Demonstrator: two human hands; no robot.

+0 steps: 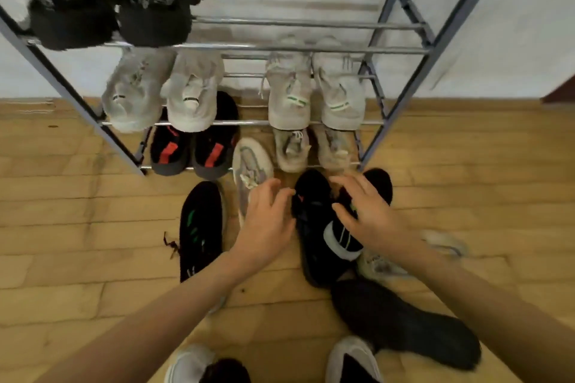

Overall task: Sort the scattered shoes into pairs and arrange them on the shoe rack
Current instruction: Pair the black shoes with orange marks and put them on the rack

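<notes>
Metal shoe rack holds five pairs (roughly) — several black sneakers remain floored; left hand and right hand reach, fingers spread, gripping nothing.

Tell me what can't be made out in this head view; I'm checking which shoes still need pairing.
- Pale shoe on the floor: mostly hidden by the right forearm and the black shoe; motion-blurred.
- Right hand: blurred; whether its fingers grip the black shoe is unclear.
- Worn shoes: cut off by the bottom edge.
- Bottom-shelf beige pair: toes hidden by the shelf above.
</notes>
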